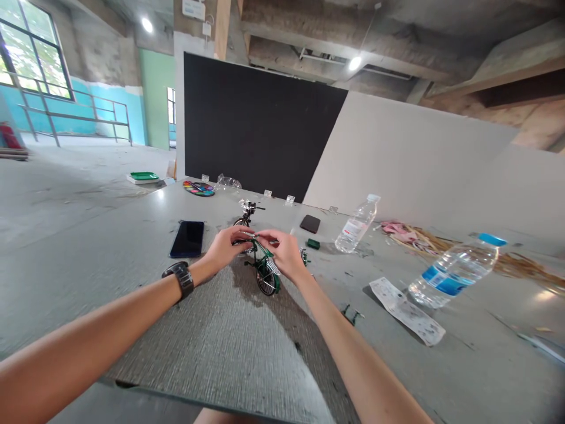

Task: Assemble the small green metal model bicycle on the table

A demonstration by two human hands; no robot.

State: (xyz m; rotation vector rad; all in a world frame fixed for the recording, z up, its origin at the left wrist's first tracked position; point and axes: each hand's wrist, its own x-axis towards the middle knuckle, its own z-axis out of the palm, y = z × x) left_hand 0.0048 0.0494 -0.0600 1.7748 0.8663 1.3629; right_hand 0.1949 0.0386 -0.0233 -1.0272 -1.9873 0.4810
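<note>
Over the middle of the table, a green model bicycle (pixel 267 277) is pinched between my two hands, its rear wheel towards me. My left hand (pixel 227 244), with a black watch on the wrist, closes its fingers on the bicycle's front part. On the other side, my right hand (pixel 282 250) grips the frame near the top; my fingers hide part of it. Just beyond my hands stands a black model bicycle (pixel 247 215), partly covered by them. Small green parts (pixel 304 257) lie beside my right hand, and another green part (pixel 352 315) rests by my right forearm.
A phone (pixel 188 239) lies left of my hands. Further back are a paint palette (pixel 198 188), a dark flat case (pixel 310 224) and a small green block (pixel 313 244). Two water bottles (pixel 357 225) and a paper sheet (pixel 408 310) occupy the right. A black and white board (pixel 265 129) stands behind.
</note>
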